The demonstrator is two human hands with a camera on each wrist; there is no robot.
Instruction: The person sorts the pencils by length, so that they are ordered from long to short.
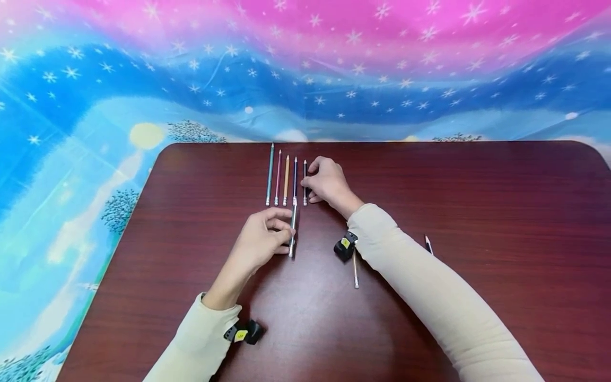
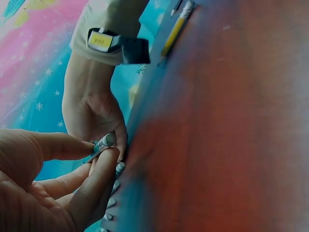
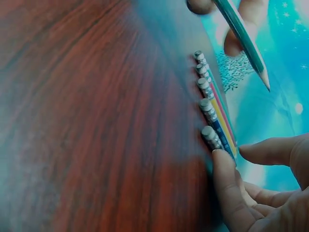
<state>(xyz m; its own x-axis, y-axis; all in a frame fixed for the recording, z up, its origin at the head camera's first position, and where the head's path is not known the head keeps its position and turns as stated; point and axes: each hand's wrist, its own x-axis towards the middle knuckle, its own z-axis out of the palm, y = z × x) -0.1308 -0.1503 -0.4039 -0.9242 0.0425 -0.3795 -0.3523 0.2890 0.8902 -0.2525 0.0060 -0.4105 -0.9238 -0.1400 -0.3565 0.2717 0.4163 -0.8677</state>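
Note:
My left hand (image 1: 264,236) pinches a green pencil (image 3: 244,38) between thumb and fingers, its eraser end towards me. That pencil is raised off the table in front of the row. Pencils lie side by side there, erasers nearest me: teal (image 1: 270,175), red (image 1: 278,178), yellow (image 1: 286,180), dark blue (image 1: 295,175) and a dark pencil (image 1: 305,170) at the right end. With curled thumb and fingers on either side, my right hand (image 1: 329,183) holds the dark pencil near its eraser end; its fingers partly cover that pencil in the right wrist view.
A yellow pencil (image 1: 355,271) lies below my right wrist, partly covered by the wrist camera (image 1: 346,246). Another dark pencil (image 1: 428,244) shows beyond the right sleeve, which hides part of it. The brown table (image 1: 501,185) ends at a patterned cloth (image 1: 334,69).

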